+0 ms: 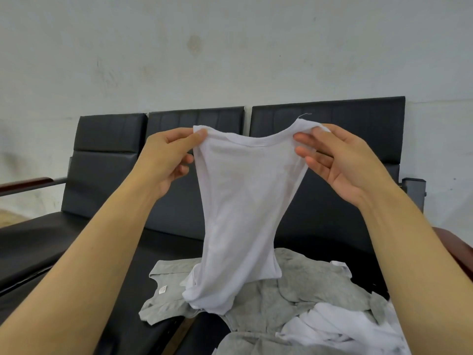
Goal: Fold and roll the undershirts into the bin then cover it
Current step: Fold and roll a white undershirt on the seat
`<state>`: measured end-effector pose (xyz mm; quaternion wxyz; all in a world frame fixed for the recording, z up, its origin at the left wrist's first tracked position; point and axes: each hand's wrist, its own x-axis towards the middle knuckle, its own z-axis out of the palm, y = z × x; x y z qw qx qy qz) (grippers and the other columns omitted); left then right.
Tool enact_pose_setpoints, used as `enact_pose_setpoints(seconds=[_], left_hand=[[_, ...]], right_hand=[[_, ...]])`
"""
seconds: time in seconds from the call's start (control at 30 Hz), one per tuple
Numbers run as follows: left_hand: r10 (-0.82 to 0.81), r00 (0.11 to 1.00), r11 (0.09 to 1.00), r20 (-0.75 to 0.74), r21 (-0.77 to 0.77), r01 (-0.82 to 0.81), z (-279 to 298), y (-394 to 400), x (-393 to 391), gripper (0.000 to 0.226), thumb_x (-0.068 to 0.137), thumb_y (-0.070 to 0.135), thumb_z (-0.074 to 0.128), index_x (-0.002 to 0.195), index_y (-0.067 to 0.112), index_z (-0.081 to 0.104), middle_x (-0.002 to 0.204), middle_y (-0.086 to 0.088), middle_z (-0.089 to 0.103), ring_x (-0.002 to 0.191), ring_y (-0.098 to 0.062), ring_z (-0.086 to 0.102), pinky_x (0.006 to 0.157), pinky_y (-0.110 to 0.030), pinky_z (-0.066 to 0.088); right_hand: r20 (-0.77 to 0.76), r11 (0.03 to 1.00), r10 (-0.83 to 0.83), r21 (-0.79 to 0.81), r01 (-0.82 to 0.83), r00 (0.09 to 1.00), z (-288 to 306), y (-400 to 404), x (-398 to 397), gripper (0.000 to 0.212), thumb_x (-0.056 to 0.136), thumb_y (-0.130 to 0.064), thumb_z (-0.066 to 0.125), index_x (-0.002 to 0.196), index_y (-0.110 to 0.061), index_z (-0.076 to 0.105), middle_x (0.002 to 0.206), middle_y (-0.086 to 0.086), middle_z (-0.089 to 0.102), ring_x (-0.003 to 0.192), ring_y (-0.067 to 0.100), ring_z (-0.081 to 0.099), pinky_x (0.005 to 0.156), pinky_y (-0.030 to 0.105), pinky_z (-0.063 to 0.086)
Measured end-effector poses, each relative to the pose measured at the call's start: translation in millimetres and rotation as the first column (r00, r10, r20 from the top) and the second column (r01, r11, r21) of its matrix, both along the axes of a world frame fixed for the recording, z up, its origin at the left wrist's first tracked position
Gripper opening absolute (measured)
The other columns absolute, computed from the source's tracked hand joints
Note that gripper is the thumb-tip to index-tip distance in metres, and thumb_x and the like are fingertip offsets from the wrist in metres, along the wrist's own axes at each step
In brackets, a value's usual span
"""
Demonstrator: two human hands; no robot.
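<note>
Black padded seats (107, 160) run in a row against the pale wall (230, 47), with a dark wooden armrest (25, 184) at the far left. Your left hand (169, 160) is raised in front of the seat backs, thumb and forefinger pinching the left shoulder of a white undershirt (238, 213). That thin, half see-through undershirt hangs in the air between your hands, its neckline dipping in a curve at the top. Its lower end is bunched and rests on the clothes lying on the seat below. Under it a grey undershirt (302, 285) lies spread and crumpled on the seat cushion, a small white label showing on its left part. Your right hand (340, 162) holds the right shoulder of the raised undershirt: the thumb sits behind the fabric and the fingers are only loosely bent at the front edge. Lower right, a heap of more white cloth (337, 329) lies on top of the grey, next to your right forearm. Another reddish armrest (455, 249) shows at the right edge.
</note>
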<state>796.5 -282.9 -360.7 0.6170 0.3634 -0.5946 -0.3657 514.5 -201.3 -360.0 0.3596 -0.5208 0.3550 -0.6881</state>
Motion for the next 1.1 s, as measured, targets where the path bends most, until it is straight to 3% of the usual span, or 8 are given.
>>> enact_pose_setpoints(seconds=[0.13, 0.33, 0.4, 0.5, 0.63, 0.73, 0.9, 1.1], left_hand=[[0.040, 0.991, 0.998, 0.130, -0.055, -0.033, -1.1, -2.2, -0.7, 0.021, 0.093, 0.041, 0.075, 0.104, 0.023, 0.079, 0.082, 0.008, 0.071, 0.057, -0.006, 0.052, 0.052, -0.022, 0.044], [0.261, 0.889, 0.957, 0.377, -0.222, -0.187, -11.0, -4.4, -9.2, 0.036, 0.099, 0.039, 0.065, 0.082, 0.009, 0.075, 0.051, 0.002, 0.056, 0.046, -0.007, 0.050, 0.049, -0.018, 0.045], [0.277, 0.875, 0.953, 0.396, -0.231, -0.197, -12.4, -6.0, -9.1, 0.045, 0.099, 0.037, 0.062, 0.086, -0.005, 0.071, 0.052, -0.006, 0.048, 0.046, -0.012, 0.044, 0.053, -0.023, 0.042], [0.259, 0.869, 0.961, 0.421, -0.205, -0.187, -12.1, -7.4, -7.7, 0.050, 0.100, 0.041, 0.059, 0.096, -0.007, 0.070, 0.057, -0.011, 0.048, 0.050, -0.015, 0.044, 0.058, -0.029, 0.042], [0.197, 0.903, 0.971, 0.382, -0.201, -0.127, -6.5, -0.7, -5.5, 0.042, 0.102, 0.044, 0.059, 0.096, 0.007, 0.077, 0.064, -0.014, 0.058, 0.050, -0.011, 0.048, 0.056, -0.026, 0.045], [0.074, 0.971, 0.986, 0.226, -0.160, -0.038, 7.5, 6.2, -1.0, 0.015, 0.101, 0.035, 0.065, 0.103, 0.028, 0.079, 0.062, 0.007, 0.063, 0.051, -0.006, 0.047, 0.052, -0.022, 0.045], [-0.062, 0.994, 0.974, 0.092, -0.212, 0.081, 72.8, 11.8, -5.0, 0.025, 0.101, 0.032, 0.068, 0.107, 0.009, 0.075, 0.062, 0.009, 0.048, 0.053, -0.011, 0.038, 0.051, -0.025, 0.038], [-0.075, 0.987, 0.922, 0.143, -0.367, 0.123, 179.3, 48.0, -2.3, 0.023, 0.101, 0.030, 0.066, 0.114, 0.015, 0.077, 0.080, 0.000, 0.050, 0.054, -0.011, 0.038, 0.048, -0.022, 0.034]], right_hand=[[-0.006, 0.998, -0.006, -0.056, 0.006, 1.000, 1.9, 2.4, 1.9, 0.025, 0.105, -0.027, 0.059, 0.126, -0.017, 0.068, 0.113, 0.000, 0.078, 0.099, 0.017, 0.077, 0.071, 0.021, 0.059], [-0.013, 0.993, -0.048, -0.113, 0.046, 0.999, 4.2, 3.3, 4.9, 0.025, 0.104, -0.029, 0.059, 0.125, -0.019, 0.069, 0.112, -0.001, 0.078, 0.095, 0.014, 0.076, 0.067, 0.020, 0.057], [-0.011, 0.991, -0.058, -0.120, 0.056, 0.998, 5.5, 3.2, 4.4, 0.025, 0.104, -0.029, 0.059, 0.125, -0.019, 0.069, 0.112, -0.001, 0.078, 0.094, 0.014, 0.076, 0.067, 0.020, 0.057], [-0.016, 0.990, -0.071, -0.121, 0.069, 0.997, 5.2, 2.4, 4.5, 0.025, 0.104, -0.029, 0.059, 0.125, -0.019, 0.070, 0.111, 0.000, 0.078, 0.093, 0.014, 0.076, 0.067, 0.020, 0.057], [-0.043, 0.988, -0.098, -0.126, 0.092, 0.994, 5.6, 3.8, 7.8, 0.025, 0.104, -0.029, 0.060, 0.124, -0.019, 0.070, 0.110, -0.001, 0.079, 0.091, 0.014, 0.075, 0.066, 0.020, 0.057], [-0.050, 0.982, -0.138, -0.135, 0.131, 0.989, 14.7, 10.3, 11.5, 0.023, 0.104, -0.029, 0.060, 0.122, -0.020, 0.071, 0.109, -0.001, 0.079, 0.092, 0.015, 0.076, 0.065, 0.021, 0.058], [-0.076, 0.971, -0.171, -0.182, 0.155, 0.982, 67.9, 27.2, 22.5, 0.023, 0.105, -0.030, 0.059, 0.122, -0.019, 0.069, 0.109, -0.004, 0.079, 0.094, 0.016, 0.077, 0.068, 0.023, 0.056], [-0.175, 0.945, -0.232, -0.275, 0.179, 0.957, 165.6, 65.8, 25.9, 0.022, 0.103, -0.028, 0.063, 0.120, -0.019, 0.072, 0.108, -0.003, 0.080, 0.092, 0.016, 0.078, 0.066, 0.020, 0.056]])
